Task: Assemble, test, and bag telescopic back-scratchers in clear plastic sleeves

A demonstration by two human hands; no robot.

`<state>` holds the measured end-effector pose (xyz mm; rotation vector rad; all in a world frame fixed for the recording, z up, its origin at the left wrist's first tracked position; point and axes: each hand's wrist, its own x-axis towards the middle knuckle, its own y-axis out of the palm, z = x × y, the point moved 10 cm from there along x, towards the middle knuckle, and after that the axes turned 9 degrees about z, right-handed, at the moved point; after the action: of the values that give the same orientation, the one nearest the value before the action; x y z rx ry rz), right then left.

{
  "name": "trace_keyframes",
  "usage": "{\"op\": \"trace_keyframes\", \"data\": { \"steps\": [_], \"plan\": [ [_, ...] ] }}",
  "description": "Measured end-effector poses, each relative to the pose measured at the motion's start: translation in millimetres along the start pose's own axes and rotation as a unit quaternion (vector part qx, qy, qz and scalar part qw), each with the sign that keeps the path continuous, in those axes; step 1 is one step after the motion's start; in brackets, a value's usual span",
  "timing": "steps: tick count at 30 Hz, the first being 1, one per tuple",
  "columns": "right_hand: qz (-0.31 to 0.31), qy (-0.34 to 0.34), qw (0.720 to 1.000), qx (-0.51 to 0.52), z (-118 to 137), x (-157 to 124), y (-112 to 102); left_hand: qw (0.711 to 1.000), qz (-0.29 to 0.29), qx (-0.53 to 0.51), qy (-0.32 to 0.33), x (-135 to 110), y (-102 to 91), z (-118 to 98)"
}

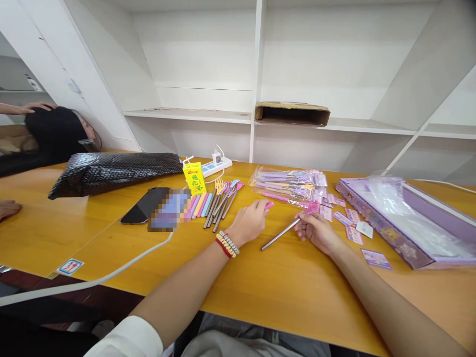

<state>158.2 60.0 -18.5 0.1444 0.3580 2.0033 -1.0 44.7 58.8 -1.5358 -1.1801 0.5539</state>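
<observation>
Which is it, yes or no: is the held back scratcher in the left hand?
No, the right hand holds the pink-headed back scratcher.

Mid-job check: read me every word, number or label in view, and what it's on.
"菊花茶" on the yellow carton; its smaller print is unreadable.
"3", probably, on the sticker on the table; rest blurred.
Small cards and purple box: print too small to read.

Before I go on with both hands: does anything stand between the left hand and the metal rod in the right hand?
Nothing visible does: between the left hand, which holds a pink piece, and the metal rod in the right hand, only tabletop shows. The plastic-wrapped packs lie farther back.
</observation>
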Motion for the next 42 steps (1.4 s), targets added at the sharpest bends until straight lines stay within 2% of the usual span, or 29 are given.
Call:
{"op": "trace_keyframes", "data": {
  "steps": [10, 14, 17, 22, 27, 35, 42],
  "plan": [
    [-0.056, -0.046, 0.997, 0.039, 12.8, -1.4, -14.4, 1.000, 0.020, -0.007, 0.023, 0.2, 4.5, -2.8],
    [-0.081, -0.064, 0.993, 0.061, 20.4, -4.1, -21.9, 0.999, 0.041, 0.028, -0.012, 1.7, 7.4, 6.7],
    [-0.085, -0.080, 0.991, 0.060, 26.5, -5.6, -26.0, 0.999, 0.030, 0.025, -0.032, 3.6, 3.4, 18.2],
    [-0.100, -0.116, 0.987, 0.055, 38.8, -9.3, -35.8, 1.000, 0.002, 0.015, 0.004, 5.8, -3.7, 22.5],
    [-0.093, -0.110, 0.984, 0.101, 36.6, -8.4, -37.8, 0.999, 0.013, 0.002, 0.044, 5.2, -0.3, 14.2],
    [-0.086, -0.092, 0.987, 0.099, 30.0, -5.1, -34.0, 0.999, 0.021, -0.011, 0.045, 5.2, 1.5, 12.4],
    [-0.085, -0.096, 0.986, 0.104, 27.6, -4.5, -39.5, 0.999, 0.011, -0.027, 0.044, 4.1, -1.1, 15.7]
  ]
}}
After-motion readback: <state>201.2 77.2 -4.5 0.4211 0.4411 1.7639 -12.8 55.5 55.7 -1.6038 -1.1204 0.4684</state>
